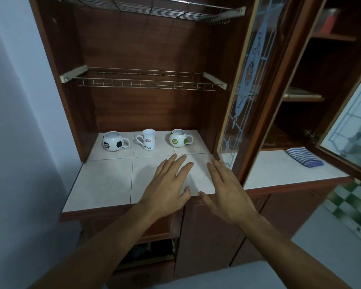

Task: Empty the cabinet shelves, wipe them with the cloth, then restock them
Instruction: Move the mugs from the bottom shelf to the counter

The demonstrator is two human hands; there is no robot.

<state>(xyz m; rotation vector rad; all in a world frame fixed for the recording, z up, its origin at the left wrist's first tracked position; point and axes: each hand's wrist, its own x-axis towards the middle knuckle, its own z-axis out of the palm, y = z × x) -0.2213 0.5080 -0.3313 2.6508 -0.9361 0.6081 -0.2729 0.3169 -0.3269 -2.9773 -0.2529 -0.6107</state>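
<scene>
- tiled shelf [104, 184]: its front edge runs under both wrists; bare tile lies to the left of the hands, out to the cabinet side wall [71, 101].
- open glass door [244, 80] stands edge-on just right of the right hand and bounds the bay on that side.
- lower wire rack [146, 82] spans the bay well above the mugs; upper wire rack [154, 7] sits at the top.
- left hand [167, 190]: palm down, fingers straight and spread, holds nothing.
- right hand [227, 195]: palm down, fingers straight, holds nothing; cannot tell whether either palm touches the tile.
- three mugs in a row at the back, apart from both hands: black-and-white football mug [113, 141] left, tall white mug [148, 139] middle, green-and-white football mug [178, 138] right, beyond the left fingertips.
- blue striped cloth [304, 157] lies folded on the tile past the door, well apart from the right hand.
- mug labels: red mark on the tall one, green badges on the round ones; writing too blurred to read.
</scene>
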